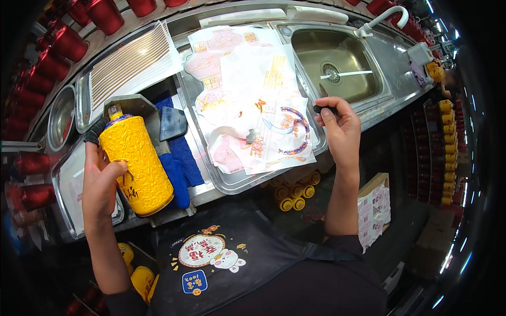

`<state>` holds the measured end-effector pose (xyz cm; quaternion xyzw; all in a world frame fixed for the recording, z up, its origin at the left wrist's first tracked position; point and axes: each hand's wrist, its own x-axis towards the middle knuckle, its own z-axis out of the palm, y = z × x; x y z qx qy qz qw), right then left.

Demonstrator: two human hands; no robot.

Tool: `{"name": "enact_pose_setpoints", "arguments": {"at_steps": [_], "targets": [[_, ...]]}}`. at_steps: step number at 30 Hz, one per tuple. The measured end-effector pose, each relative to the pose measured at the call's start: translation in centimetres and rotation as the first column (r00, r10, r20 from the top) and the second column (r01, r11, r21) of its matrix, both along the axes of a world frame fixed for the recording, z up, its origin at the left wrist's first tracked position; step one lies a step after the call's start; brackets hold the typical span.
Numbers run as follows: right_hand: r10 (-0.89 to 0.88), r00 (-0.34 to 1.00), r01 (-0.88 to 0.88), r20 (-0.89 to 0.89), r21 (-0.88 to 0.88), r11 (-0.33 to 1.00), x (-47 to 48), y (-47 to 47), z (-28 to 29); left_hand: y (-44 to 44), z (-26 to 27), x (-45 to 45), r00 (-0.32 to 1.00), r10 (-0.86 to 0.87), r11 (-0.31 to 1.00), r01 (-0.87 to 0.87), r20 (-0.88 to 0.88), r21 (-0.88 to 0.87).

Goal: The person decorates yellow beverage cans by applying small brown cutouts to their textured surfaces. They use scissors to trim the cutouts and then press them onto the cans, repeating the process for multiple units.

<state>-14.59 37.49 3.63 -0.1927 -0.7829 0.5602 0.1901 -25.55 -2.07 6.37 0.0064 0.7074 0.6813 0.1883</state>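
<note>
In my left hand is a yellow bottle with an embossed surface, dark writing and a blue patterned band at its shoulder. It leans over a metal cradle at the counter's edge. A black cover wraps a fingertip of that hand. My right hand grips a small black-handled knife, its blade pointing away from me. To the left of this hand, decal sheets in pink and gold overlap on a metal tray. A curled blue patterned strip lies on them.
Beside the cradle are a grey-blue flat scraper and a blue cloth. A gold-striped sheet covers another tray, near a round metal bowl. A sink with a white faucet is to the right. Red containers line the back.
</note>
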Motion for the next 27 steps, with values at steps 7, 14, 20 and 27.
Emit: {"name": "enact_pose_setpoints", "arguments": {"at_steps": [7,14,20,27], "targets": [[-0.024,1.0,0.023,0.018,0.062,0.998,-0.8,0.6,0.0,0.2,-0.3,0.0,0.999,0.046,0.998,-0.045,0.01,-0.039],[0.018,0.997,-0.026,0.073,0.114,0.993,-1.3,1.4,-1.1,-0.2,-0.7,-0.2,0.999,-0.004,0.996,0.001,-0.032,-0.09],[0.032,0.993,-0.055,0.112,0.204,0.977,-2.5,1.6,-1.7,-1.0,-0.5,-0.4,1.0,-0.007,0.999,0.006,0.012,0.05],[0.126,0.971,-0.186,0.204,0.308,0.933,-4.3,0.2,-1.8,-0.3,-0.8,-0.2,1.0,0.021,0.998,-0.021,0.001,-0.065]]}}
